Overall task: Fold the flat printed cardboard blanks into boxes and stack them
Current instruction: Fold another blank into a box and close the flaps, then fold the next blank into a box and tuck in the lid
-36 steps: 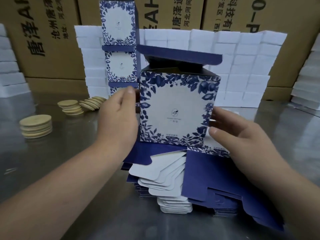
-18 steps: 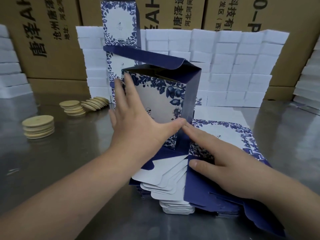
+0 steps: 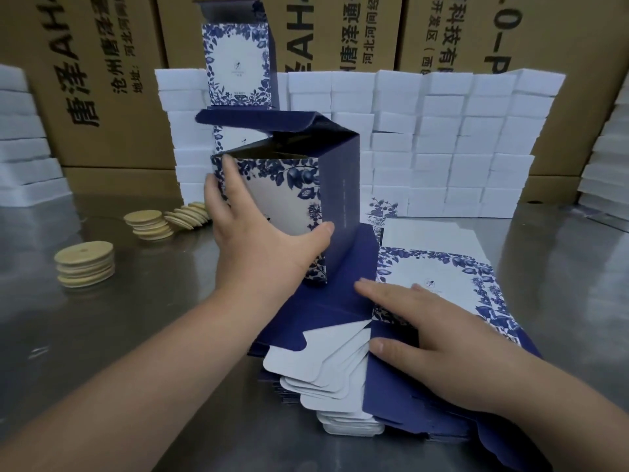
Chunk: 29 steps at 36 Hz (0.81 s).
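Nearest, the right hand (image 3: pixel 439 349) lies flat, fingers straight, pressing on the pile of flat blue-and-white blanks (image 3: pixel 442 277) on the steel table (image 3: pixel 136 318). Just beyond, the left hand (image 3: pixel 258 247), fingers spread, presses the printed face of an upright half-formed box (image 3: pixel 289 195), its lid flap open. Finished boxes (image 3: pixel 236 59) stand stacked behind.

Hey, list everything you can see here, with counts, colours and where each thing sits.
Half-folded box: one, blue and white, upright, centre.
Flat blanks: one pile, blue and white, front centre.
Finished boxes: at least two, blue and white, stacked behind.
Foam blocks: many, white, along the back.
Round discs: three piles, tan, left.
Cartons: several, brown, rear.
Table: one, grey metal.
Left hand: flat against the box's printed face.
Right hand: flat on the top blank.
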Motion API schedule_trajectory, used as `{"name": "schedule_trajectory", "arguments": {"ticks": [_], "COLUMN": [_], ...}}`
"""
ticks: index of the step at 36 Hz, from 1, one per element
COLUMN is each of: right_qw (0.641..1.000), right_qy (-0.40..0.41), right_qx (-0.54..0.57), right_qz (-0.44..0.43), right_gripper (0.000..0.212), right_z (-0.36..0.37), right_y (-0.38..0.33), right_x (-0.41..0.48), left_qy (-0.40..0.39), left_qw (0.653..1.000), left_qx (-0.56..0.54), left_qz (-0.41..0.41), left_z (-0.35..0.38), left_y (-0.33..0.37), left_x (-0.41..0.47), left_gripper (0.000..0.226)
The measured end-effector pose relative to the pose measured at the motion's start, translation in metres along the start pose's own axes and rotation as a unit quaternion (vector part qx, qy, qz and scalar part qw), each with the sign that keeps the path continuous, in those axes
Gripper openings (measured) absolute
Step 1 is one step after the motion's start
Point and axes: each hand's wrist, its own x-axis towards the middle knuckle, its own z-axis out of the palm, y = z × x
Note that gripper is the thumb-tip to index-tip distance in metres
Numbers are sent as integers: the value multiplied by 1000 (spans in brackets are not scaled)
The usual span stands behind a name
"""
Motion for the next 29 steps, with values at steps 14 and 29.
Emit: {"name": "schedule_trajectory", "arguments": {"ticks": [14,29], "right_qw": [997,990], "right_qy": [-45,62], "right_qx": [-66,-122], "right_qz": [-4,31], "right_gripper": [42,59], "right_z": [-3,8], "right_y": [-5,-9], "right_x": [4,15], "left_qy": [86,43], "left_qw": [996,986], "left_qx": [-26,149], "left_qz": [26,-59], "left_z": [15,131], "left_y": [38,2], "left_x": [137,196], "left_gripper": [112,104]}}
